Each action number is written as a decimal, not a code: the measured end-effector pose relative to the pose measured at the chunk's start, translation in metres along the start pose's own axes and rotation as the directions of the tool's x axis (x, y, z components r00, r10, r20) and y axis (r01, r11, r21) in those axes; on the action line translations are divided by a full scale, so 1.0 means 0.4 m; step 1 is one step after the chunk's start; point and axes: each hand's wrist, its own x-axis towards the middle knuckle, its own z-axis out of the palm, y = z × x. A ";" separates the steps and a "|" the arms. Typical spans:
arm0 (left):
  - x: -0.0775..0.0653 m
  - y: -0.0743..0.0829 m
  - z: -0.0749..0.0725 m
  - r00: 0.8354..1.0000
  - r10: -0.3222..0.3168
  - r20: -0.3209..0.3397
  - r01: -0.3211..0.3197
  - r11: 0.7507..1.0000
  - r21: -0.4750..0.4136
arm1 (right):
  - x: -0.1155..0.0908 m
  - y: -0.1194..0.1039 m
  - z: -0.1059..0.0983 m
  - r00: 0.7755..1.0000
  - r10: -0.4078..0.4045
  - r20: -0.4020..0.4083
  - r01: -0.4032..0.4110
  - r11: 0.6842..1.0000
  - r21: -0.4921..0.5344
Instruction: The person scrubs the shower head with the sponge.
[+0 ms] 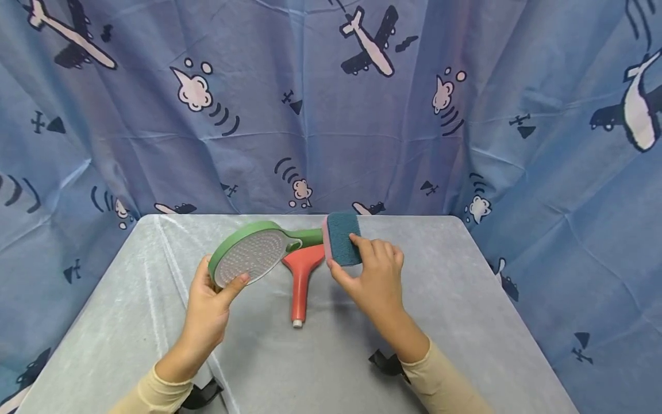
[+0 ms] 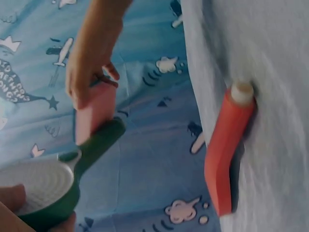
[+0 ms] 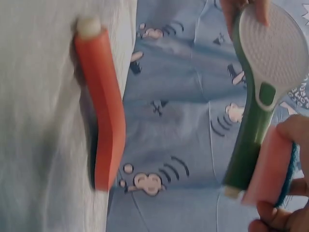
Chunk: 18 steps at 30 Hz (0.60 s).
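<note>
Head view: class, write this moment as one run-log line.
left hand: grips green shower head, lifted | right hand: holds sponge against its handle end | red shower head: lying on table

Smooth plastic green shower head (image 1: 251, 253); rough teal-faced sponge (image 1: 342, 238).

Green shower head (image 1: 251, 253): round, pale dotted spray face, green rim and handle; held off the tabletop at the head end by the left hand (image 1: 207, 307), face tilted up, handle pointing towards the right hand (image 1: 374, 276).

Sponge (image 1: 341, 238): pink block with a dark teal scouring face; pinched in the right hand, pressed against the handle's end.
</note>
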 end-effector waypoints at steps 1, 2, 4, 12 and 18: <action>0.000 -0.001 -0.005 0.999 0.042 0.024 -0.043 0.998 0.038 | -0.002 -0.008 0.000 1.000 -0.003 0.021 0.002 0.999 0.034; -0.001 -0.002 -0.008 0.995 0.085 0.046 -0.088 0.994 0.068 | -0.004 -0.017 0.001 0.999 -0.012 0.042 0.008 0.997 0.076; -0.001 -0.004 -0.014 0.982 0.160 0.096 -0.170 0.981 0.099 | -0.010 -0.036 0.000 0.997 -0.036 0.075 0.021 0.982 0.188; 0.007 0.005 -0.026 0.933 0.326 0.151 -0.331 0.944 0.009 | -0.007 -0.042 -0.004 0.978 0.060 0.200 -0.114 0.956 0.270; 0.023 0.008 -0.032 0.863 0.467 0.195 -0.449 0.884 -0.130 | 0.004 -0.016 -0.001 0.915 0.245 0.322 -0.297 0.947 0.123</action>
